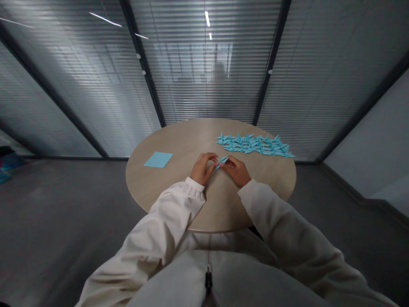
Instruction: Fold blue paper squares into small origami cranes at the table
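Note:
A small piece of folded blue paper [223, 160] is held between my two hands over the middle of the round table. My left hand [203, 167] pinches its left end between thumb and fingers. On the other side, my right hand [235, 169] grips the right part, with the fingertips partly covering it. Just beyond my right hand, several blue paper cranes [254, 144] stand close together in rows. To the left lies a flat stack or sheet of blue square paper [159, 159], apart from both hands.
The round wooden table [179, 136] has its near edge against my body. Glass partitions with blinds [204, 94] rise behind it, and a white wall [373, 149] stands at the right. Some blurred blue and dark items [11, 160] are on the far left.

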Action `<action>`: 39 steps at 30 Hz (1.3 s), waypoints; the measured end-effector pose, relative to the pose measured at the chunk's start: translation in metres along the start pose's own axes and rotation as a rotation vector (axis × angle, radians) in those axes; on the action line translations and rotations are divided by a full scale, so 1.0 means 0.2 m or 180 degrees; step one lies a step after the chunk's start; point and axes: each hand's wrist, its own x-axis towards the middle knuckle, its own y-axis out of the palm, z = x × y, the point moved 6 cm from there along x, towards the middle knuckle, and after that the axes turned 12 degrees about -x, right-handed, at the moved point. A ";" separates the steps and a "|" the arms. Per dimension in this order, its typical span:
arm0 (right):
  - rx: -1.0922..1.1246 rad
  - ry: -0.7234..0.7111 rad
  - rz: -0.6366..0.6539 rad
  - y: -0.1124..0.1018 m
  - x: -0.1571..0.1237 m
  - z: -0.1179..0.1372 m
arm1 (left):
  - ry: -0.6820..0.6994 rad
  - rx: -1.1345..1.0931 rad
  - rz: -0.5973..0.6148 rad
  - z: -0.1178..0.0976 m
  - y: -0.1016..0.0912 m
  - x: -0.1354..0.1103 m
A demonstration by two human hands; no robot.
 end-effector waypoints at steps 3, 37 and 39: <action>-0.0112 -0.0113 -0.0045 -0.01 0.00 0.03 | -0.0084 -0.0049 -0.0004 0.01 0.01 0.00; -0.0777 -0.0070 -0.0159 -0.03 -0.01 0.00 | -0.1531 -0.1007 0.0229 0.22 0.08 -0.05; -0.0592 0.0003 -0.0255 -0.04 0.00 -0.01 | -0.1640 -0.1091 0.0264 0.24 0.09 -0.06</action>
